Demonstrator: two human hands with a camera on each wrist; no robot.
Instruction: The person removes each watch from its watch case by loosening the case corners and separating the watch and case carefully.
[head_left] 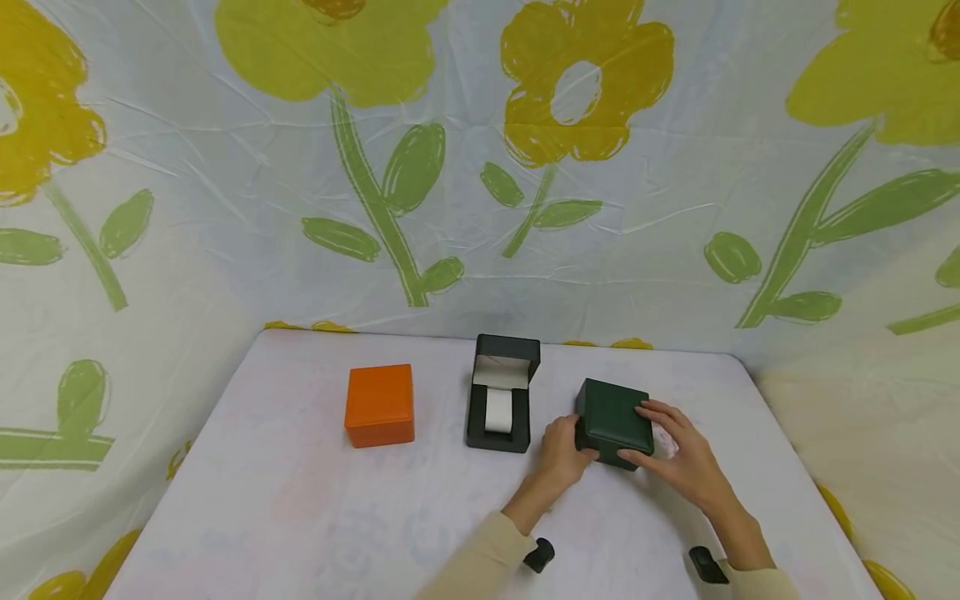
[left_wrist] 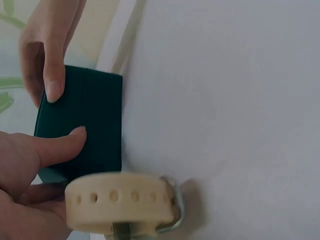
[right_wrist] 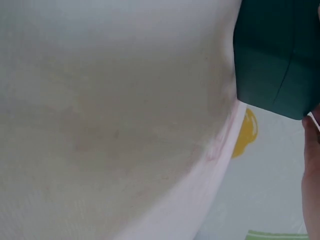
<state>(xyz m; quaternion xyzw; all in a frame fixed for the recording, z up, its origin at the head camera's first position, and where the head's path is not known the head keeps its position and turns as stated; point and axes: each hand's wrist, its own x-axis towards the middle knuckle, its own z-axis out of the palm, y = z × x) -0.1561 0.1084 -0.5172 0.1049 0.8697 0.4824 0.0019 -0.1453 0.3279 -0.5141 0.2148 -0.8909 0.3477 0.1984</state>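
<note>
A dark green watch-style box (head_left: pixel 617 415) with its lid down is held between both hands at the right part of the table. My left hand (head_left: pixel 562 457) grips its left side, with the thumb on the front face (left_wrist: pixel 102 120). The right hand (head_left: pixel 692 468) holds the opposite side, fingertips on the lid's right edge and thumb at the front right corner. A thin seam between lid and base shows on the box (right_wrist: pixel 272 55) in the right wrist view, where only part of the right hand (right_wrist: pixel 312 175) appears.
Left of the green box stands a black watch box (head_left: pixel 477 417), lid raised, with a white cushion (head_left: pixel 498 410) inside. Farther left sits a closed orange box (head_left: pixel 379 404). A flower-print curtain (head_left: pixel 645 275) rises behind the white-covered table (head_left: pixel 300 500). A beige strap (left_wrist: pixel 120 197) crosses the left wrist view.
</note>
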